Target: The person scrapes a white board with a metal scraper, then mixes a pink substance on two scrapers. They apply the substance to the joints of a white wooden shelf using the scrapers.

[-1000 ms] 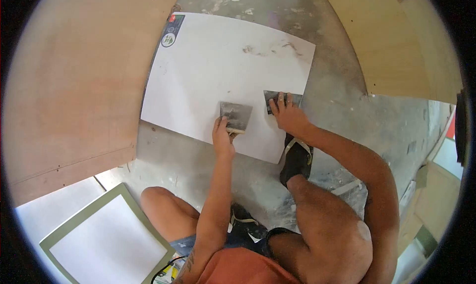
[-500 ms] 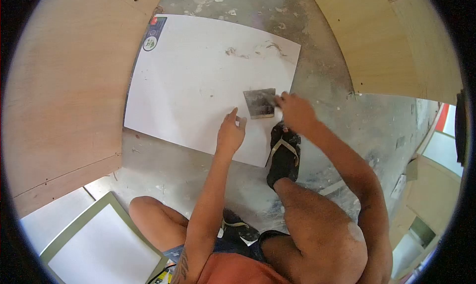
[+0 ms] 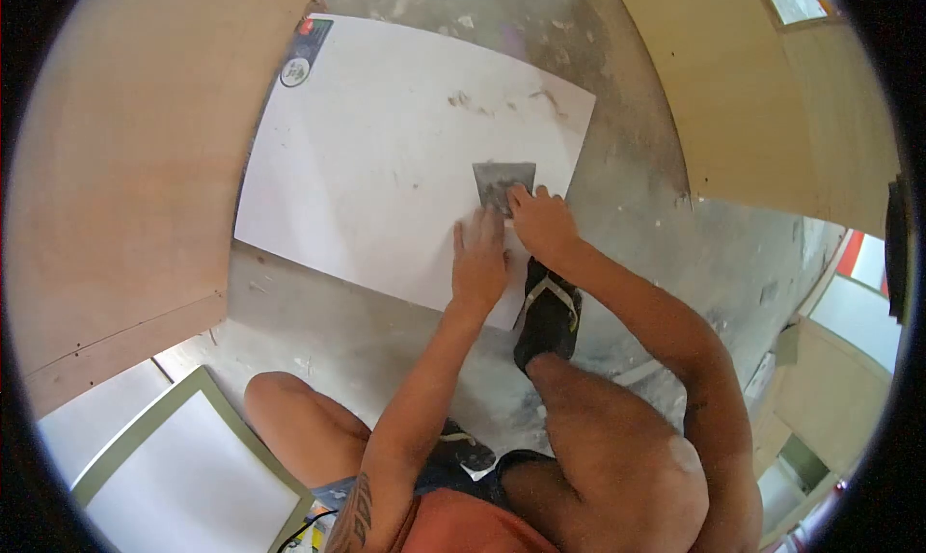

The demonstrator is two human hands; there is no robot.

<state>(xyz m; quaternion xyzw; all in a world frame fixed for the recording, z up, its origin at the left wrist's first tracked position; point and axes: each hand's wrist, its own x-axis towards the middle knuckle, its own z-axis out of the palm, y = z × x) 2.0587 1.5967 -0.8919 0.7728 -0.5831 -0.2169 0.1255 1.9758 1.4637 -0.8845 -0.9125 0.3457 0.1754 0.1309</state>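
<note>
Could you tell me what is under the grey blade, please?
The white sheet shows around the grey blade, which the right hand partly covers; what lies directly beneath is hidden.

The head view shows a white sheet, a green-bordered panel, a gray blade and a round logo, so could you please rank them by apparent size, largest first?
1. White sheet
2. Green-bordered panel, cut off by the view's edge
3. Gray blade, partly covered
4. Round logo

- Even, moderately bright light, with a hazy cast.
- Small bright patches at the upper right and right edge.
- Soft, faint shadows below centre.
- Strong fisheye curvature bends straight edges; the corners go black.
- Slight softness at centre; fine detail is smeared.
</note>
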